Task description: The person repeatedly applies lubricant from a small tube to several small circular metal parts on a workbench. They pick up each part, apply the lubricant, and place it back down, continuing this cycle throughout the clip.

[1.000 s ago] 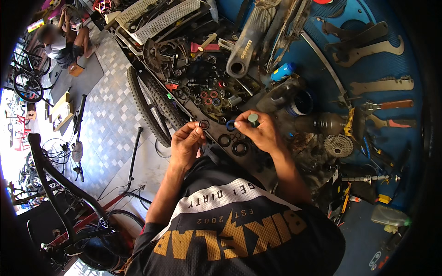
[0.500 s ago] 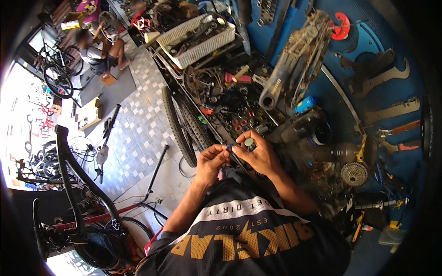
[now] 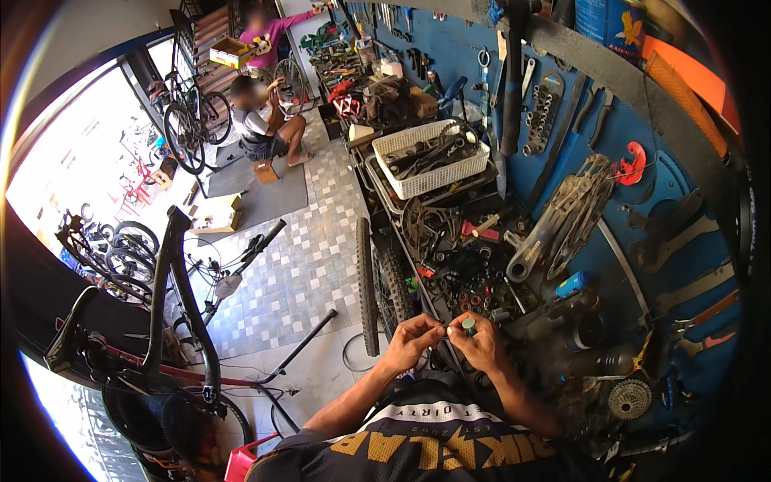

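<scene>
My left hand (image 3: 414, 340) and my right hand (image 3: 479, 344) meet close together in front of my chest, over the near edge of a cluttered workbench (image 3: 474, 281). The right fingers pinch a small grey-green cylindrical part (image 3: 468, 324). The left fingertips pinch something small and dark next to it; what it is stays too small to tell. Both forearms rise from my black, white and yellow jersey (image 3: 434, 446) at the lower edge.
Bearings, rings and cranks litter the bench. A white basket (image 3: 430, 161) of parts stands farther back. Tools hang on the blue wall (image 3: 642, 201). Two tyres (image 3: 377, 281) lean by the bench; a black bike frame (image 3: 173, 305) stands left. Two people (image 3: 261, 120) work at the back.
The view has tilted up and away from the bench, so more of the shop floor shows. My hands have stayed together, lifted off the bench toward my chest.
</scene>
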### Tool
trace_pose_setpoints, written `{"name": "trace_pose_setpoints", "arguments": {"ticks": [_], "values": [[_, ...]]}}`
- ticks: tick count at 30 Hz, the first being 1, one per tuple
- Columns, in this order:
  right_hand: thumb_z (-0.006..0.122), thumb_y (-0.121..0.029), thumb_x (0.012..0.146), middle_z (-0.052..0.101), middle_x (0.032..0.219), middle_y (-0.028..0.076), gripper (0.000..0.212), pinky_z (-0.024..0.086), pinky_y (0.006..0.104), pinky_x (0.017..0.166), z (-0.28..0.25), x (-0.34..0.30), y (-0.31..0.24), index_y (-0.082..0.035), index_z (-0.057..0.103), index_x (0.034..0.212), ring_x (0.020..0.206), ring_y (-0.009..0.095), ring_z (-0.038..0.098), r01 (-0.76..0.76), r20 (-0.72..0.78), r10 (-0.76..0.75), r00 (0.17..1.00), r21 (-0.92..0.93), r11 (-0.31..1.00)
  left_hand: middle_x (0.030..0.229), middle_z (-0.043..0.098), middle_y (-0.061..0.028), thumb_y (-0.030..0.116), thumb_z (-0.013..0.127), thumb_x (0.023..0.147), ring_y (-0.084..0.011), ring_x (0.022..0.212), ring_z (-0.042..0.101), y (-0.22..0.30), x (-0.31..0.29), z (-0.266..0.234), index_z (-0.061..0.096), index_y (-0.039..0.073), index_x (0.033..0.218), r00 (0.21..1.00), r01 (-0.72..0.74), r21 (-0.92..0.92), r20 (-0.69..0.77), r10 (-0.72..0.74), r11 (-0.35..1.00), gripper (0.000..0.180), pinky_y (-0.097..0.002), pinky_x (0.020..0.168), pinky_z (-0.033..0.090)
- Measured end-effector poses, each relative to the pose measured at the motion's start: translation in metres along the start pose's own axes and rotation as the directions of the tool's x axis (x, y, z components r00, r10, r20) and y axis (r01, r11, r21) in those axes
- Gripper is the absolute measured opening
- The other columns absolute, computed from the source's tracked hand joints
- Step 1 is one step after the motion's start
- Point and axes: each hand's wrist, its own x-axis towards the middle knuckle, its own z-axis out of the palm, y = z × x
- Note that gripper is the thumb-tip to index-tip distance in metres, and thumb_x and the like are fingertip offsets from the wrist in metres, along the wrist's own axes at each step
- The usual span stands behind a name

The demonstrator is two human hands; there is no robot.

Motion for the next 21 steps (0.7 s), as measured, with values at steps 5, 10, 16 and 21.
{"name": "trace_pose_setpoints", "arguments": {"ticks": [5,10,16,21], "values": [[0.074,-0.023,0.093,0.067,0.075,0.003,0.024,0.050,0.0272,0.065,-0.012,-0.004,-0.013,0.000,0.067,0.096,0.071,0.007,0.059,-0.024,0.077,0.038,0.996,-0.174,0.985,0.090,0.068,-0.0026,0.021,0.064,0.104,-0.0082,0.077,0.062,0.007,0.001,0.008,0.065,0.001,0.104,0.999,0.009,-0.024,-0.030,-0.010,1.000,0.020,-0.0255,0.072,0.050],[0.071,-0.027,0.093,0.068,0.074,0.012,0.026,0.051,0.0352,0.062,-0.015,-0.005,-0.012,-0.001,0.066,0.092,0.068,0.019,0.067,0.101,0.060,-0.093,0.994,-0.150,0.983,0.096,0.068,-0.0013,0.020,0.067,0.103,-0.0072,0.080,0.060,0.014,0.002,0.017,0.064,0.001,0.110,1.000,0.012,-0.056,0.030,-0.010,0.998,0.020,-0.0234,0.072,0.049],[0.067,-0.030,0.098,0.065,0.072,0.011,0.029,0.049,0.0337,0.061,-0.021,-0.003,-0.003,-0.002,0.065,0.090,0.065,0.019,0.063,0.114,0.044,-0.108,0.993,-0.174,0.978,0.099,0.070,-0.0069,0.009,0.065,0.102,-0.0141,0.084,0.066,0.016,0.002,0.019,0.066,-0.001,0.115,0.997,0.022,-0.172,0.073,-0.009,0.985,0.017,-0.0282,0.078,0.053],[0.065,-0.032,0.103,0.069,0.084,0.005,0.032,0.051,0.0271,0.071,-0.025,-0.004,-0.004,-0.001,0.067,0.097,0.079,0.008,0.064,0.030,0.144,-0.028,0.989,-0.010,1.000,0.101,0.069,-0.0052,0.018,0.066,0.101,-0.0155,0.087,0.062,0.010,-0.001,0.022,0.069,0.002,0.114,0.981,0.185,-0.552,0.150,-0.121,0.813,0.020,-0.0317,0.078,0.048]]}}
